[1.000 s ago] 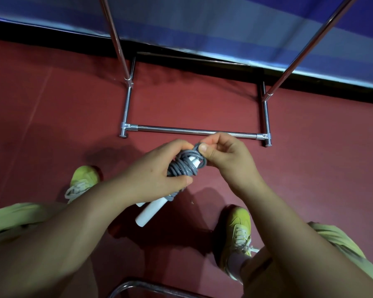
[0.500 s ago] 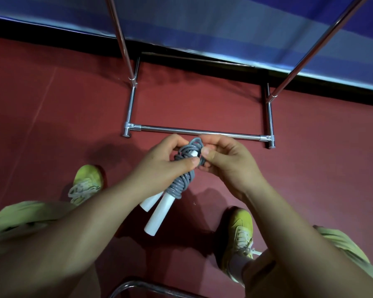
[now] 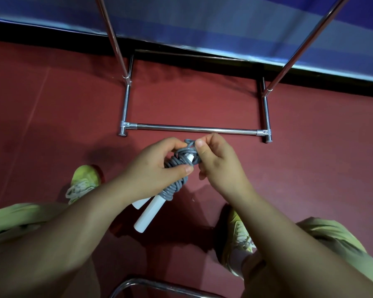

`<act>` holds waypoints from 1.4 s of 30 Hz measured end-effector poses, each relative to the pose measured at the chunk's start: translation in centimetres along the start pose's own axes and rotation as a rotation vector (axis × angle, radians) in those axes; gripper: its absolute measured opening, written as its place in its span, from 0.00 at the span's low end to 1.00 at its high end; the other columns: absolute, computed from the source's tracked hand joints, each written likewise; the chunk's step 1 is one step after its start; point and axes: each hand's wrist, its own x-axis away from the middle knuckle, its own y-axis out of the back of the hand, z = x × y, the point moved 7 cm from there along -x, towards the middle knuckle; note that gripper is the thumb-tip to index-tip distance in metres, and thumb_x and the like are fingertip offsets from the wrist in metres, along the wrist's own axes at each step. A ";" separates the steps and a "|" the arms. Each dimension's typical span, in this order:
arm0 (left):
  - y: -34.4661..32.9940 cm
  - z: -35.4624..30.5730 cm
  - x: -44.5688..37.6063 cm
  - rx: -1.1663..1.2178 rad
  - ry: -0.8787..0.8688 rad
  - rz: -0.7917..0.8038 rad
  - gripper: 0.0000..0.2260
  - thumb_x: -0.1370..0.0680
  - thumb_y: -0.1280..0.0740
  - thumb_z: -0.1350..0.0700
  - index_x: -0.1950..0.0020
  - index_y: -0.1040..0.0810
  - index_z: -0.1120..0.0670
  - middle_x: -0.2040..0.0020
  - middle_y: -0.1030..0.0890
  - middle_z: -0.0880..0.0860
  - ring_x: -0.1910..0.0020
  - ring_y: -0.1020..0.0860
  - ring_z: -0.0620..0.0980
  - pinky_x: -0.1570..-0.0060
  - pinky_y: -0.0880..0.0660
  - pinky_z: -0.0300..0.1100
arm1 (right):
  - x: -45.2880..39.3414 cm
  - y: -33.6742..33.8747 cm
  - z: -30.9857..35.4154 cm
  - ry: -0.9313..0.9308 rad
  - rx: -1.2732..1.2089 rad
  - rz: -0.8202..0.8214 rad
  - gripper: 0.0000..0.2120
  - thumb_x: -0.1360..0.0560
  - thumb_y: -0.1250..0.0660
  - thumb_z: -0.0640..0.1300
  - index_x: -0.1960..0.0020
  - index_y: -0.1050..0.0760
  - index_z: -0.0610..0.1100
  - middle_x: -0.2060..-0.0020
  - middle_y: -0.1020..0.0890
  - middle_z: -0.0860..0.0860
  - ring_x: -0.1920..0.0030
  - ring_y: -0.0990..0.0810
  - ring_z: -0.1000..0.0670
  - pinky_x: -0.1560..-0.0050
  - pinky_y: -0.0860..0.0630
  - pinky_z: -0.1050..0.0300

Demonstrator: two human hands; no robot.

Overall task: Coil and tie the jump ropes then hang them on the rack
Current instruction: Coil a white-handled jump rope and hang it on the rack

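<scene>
So the person is standing on a red floor (image 3: 52,117), looking straight down at both hands in the middle of the shot. The left hand (image 3: 153,168) has its fingers (image 3: 186,169) curled round a grey jump rope (image 3: 179,166) that's wound up into a tight bundle, thumb pressed across the coils. The right hand (image 3: 218,164) is at about 3 o'clock from the bundle, touching it, and is pinching a small loop of the rope at the top end between thumb and forefinger. So both hands are clamped on the same rope, neither one loose.

Two white handles (image 3: 150,211) stick out of the bundle toward 7 o'clock, side by side, the longer one pointing down at the floor and the shorter one partly tucked behind the left wrist. A bit of white also peeks out between the coils near the right thumb.

The rack (image 3: 194,129) sits at 12 o'clock from the hands, just past them: a chrome base bar running left to right, side bars going back toward the wall, and two uprights rising out of frame at 11 and 1 o'clock. Behind it there's a blue striped wall (image 3: 202,24).

Yellow-green sneakers (image 3: 84,181) show at 8 o'clock and 5 o'clock, with matching trousers (image 3: 19,218). Another curved chrome tube (image 3: 155,287) pokes in at 6 o'clock, at the bottom edge.
</scene>
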 end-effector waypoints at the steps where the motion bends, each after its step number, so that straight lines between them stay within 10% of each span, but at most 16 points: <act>1: 0.1 0.1 -0.1 0.038 0.016 0.003 0.14 0.38 0.31 0.43 0.53 0.24 0.39 0.55 0.19 0.39 0.56 0.20 0.44 0.50 0.22 0.48 | -0.3 0.1 0.2 -0.035 -0.048 0.029 0.12 0.19 0.40 0.47 0.59 0.29 0.43 0.74 0.28 0.50 0.74 0.30 0.52 0.69 0.28 0.51; 10: -1.0 0.4 0.0 0.102 0.075 0.189 0.17 0.40 0.27 0.45 0.53 0.23 0.44 0.54 0.17 0.49 0.53 0.18 0.55 0.45 0.23 0.55 | -0.6 0.3 -0.8 -0.320 -0.135 0.277 0.15 0.23 0.35 0.46 0.67 0.32 0.46 0.75 0.35 0.51 0.75 0.38 0.55 0.74 0.41 0.62; 17: -4.6 1.6 1.6 0.202 0.410 0.339 0.17 0.35 0.34 0.44 0.55 0.22 0.54 0.62 0.17 0.54 0.70 0.20 0.48 0.70 0.23 0.37 | 0.6 -2.5 -0.4 -0.228 -0.063 0.441 0.15 0.23 0.35 0.39 0.68 0.32 0.43 0.79 0.29 0.48 0.79 0.34 0.53 0.78 0.40 0.63; 33: -5.8 1.1 1.4 0.658 0.705 0.279 0.18 0.25 0.37 0.46 0.62 0.26 0.61 0.75 0.27 0.54 0.80 0.26 0.48 0.81 0.30 0.34 | -1.5 0.4 -1.2 -0.132 -0.147 -0.086 0.17 0.23 0.34 0.43 0.69 0.33 0.44 0.75 0.30 0.48 0.71 0.34 0.50 0.66 0.34 0.55; 42: -4.3 2.9 1.4 0.489 0.636 0.284 0.19 0.36 0.34 0.46 0.52 0.21 0.57 0.61 0.17 0.52 0.71 0.20 0.47 0.73 0.25 0.37 | -2.7 3.5 -1.8 -0.231 -0.314 -0.207 0.16 0.21 0.37 0.48 0.67 0.34 0.48 0.76 0.31 0.55 0.69 0.34 0.52 0.61 0.32 0.53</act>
